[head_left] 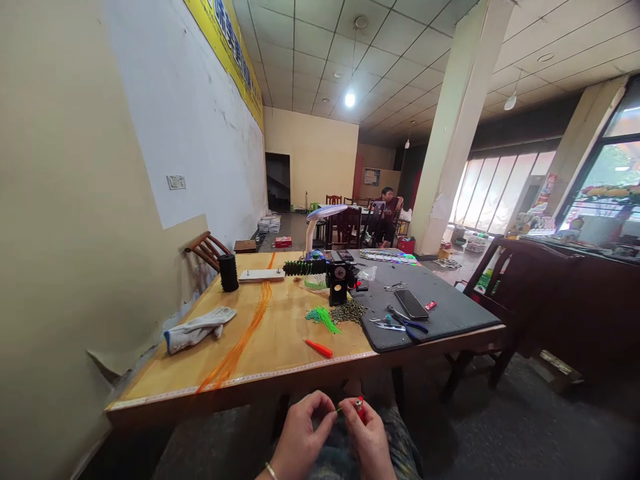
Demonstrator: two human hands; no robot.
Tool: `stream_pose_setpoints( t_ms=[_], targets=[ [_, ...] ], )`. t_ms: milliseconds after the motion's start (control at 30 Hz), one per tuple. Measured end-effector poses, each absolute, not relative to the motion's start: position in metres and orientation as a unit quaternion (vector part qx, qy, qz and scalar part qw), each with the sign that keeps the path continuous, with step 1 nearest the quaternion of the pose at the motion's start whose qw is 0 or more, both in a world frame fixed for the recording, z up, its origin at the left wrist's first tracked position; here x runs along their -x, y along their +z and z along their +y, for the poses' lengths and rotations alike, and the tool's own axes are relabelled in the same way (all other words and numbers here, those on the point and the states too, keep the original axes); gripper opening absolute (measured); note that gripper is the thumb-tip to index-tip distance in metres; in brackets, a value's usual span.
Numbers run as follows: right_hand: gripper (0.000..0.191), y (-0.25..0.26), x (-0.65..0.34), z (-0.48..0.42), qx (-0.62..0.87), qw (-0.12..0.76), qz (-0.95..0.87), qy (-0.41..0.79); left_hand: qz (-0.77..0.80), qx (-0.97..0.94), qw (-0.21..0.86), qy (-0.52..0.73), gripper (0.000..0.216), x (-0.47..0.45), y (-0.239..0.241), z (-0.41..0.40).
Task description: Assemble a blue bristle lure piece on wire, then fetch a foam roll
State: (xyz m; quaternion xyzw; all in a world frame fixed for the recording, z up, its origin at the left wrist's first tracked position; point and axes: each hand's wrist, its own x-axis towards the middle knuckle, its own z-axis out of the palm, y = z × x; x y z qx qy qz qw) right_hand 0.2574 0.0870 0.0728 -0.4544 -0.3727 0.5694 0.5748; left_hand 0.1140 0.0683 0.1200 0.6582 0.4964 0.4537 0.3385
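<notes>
Both my hands are low in the view, below the near edge of the wooden table, over my lap. My left hand pinches a thin strand between thumb and forefinger. My right hand is closed around a small red object with a silver top, which looks like a lighter. The strand runs between the two hands. On the table ahead lie a long bundle of orange strands, a small bunch of green strands and an orange pen-like tool.
A white work glove, a black cylinder, a black winding device and a desk lamp stand on the table. A dark mat holds a phone and pliers. A dark chair stands right. A person sits far back.
</notes>
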Motion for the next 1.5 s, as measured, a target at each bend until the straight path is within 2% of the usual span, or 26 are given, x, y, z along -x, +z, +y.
stream_pose_setpoints(
  t_ms=[533, 767, 833, 900, 1000, 1067, 1300, 1500],
  targets=[
    [0.058, 0.082, -0.262, 0.087, 0.474, 0.556, -0.428, 0.532, 0.519, -0.647, 0.348, 0.438, 0.007, -0.117, 0.119, 0.069],
    [0.057, 0.083, -0.262, 0.088, 0.492, 0.528, -0.478, 0.5, 0.525, -0.604, 0.396, 0.45, 0.01, -0.116, 0.117, 0.071],
    [0.057, 0.085, -0.267, 0.093, 0.499, 0.523, -0.509, 0.467, 0.525, -0.58, 0.417, 0.463, 0.011, -0.114, 0.117, 0.073],
    [0.057, 0.088, -0.278, 0.106, 0.531, 0.505, -0.56, 0.386, 0.519, -0.548, 0.443, 0.484, 0.014, -0.111, 0.117, 0.076],
    [0.042, 0.099, -0.297, 0.139, 0.623, 0.379, -0.659, 0.185, 0.498, -0.494, 0.488, 0.52, 0.023, -0.107, 0.117, 0.08],
    [0.034, 0.107, -0.308, 0.165, 0.653, 0.319, -0.677, 0.115, 0.477, -0.451, 0.524, 0.543, 0.03, -0.106, 0.118, 0.083],
    [0.03, 0.123, -0.31, 0.232, 0.643, 0.243, -0.726, 0.025, 0.425, -0.282, 0.666, 0.544, 0.055, -0.107, 0.116, 0.097],
    [0.037, 0.126, -0.305, 0.229, 0.615, 0.271, -0.741, 0.015, 0.408, -0.21, 0.708, 0.536, 0.051, -0.108, 0.101, 0.115]
  ],
)
